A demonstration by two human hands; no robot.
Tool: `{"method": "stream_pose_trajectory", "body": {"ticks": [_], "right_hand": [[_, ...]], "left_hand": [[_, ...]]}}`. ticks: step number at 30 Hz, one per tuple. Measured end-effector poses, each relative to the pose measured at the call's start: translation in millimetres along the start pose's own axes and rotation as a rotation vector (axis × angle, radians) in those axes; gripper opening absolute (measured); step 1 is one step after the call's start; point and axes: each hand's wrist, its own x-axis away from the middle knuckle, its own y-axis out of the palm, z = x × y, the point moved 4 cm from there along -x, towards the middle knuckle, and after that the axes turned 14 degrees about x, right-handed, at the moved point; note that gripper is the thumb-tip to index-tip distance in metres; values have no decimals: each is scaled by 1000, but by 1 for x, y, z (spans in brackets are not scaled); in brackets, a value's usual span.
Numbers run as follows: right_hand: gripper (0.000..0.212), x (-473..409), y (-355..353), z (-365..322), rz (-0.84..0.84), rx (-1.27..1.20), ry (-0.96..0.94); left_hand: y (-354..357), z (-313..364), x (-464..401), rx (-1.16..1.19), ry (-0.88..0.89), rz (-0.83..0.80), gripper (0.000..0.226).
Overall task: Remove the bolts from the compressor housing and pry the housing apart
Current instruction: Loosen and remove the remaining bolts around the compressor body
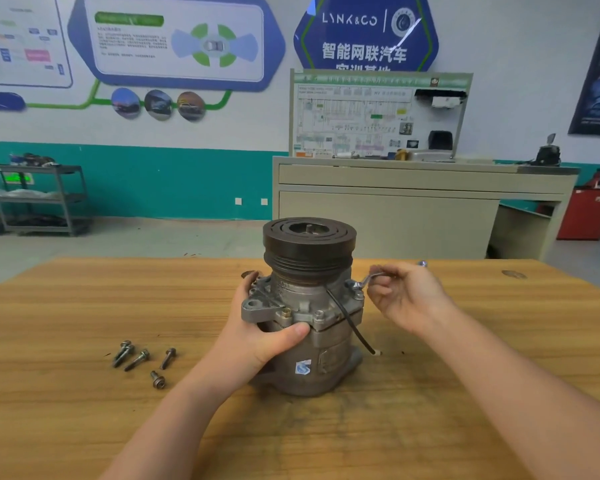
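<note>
Head view: left hand (257,337) gripped the upright compressor (309,306) on the table (84,410); right hand (406,299) pinched a wrench (368,279); five loose bolts (141,360) lay left.

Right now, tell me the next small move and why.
Probably keep turning the wrench in the right hand to back out the bolt it sits on at the compressor's right flange. Five bolts already lie on the table, more heads remain on the front flange, and the left hand steadies the housing.
</note>
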Motion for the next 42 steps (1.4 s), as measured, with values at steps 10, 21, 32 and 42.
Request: {"method": "stream_pose_trajectory", "body": {"ticks": [10, 21, 32, 42], "right_hand": [[17, 58, -1, -26, -28, 358, -699], [14, 89, -1, -18, 19, 932, -1174], [42, 78, 21, -20, 256, 896, -1077], [40, 69, 7, -9, 346, 1137, -851]], "left_hand": [[-2, -1, 0, -17, -6, 16, 117], [0, 3, 2, -49, -20, 16, 120], [0, 2, 1, -42, -22, 5, 117], [2, 3, 2, -21, -29, 11, 119]]}}
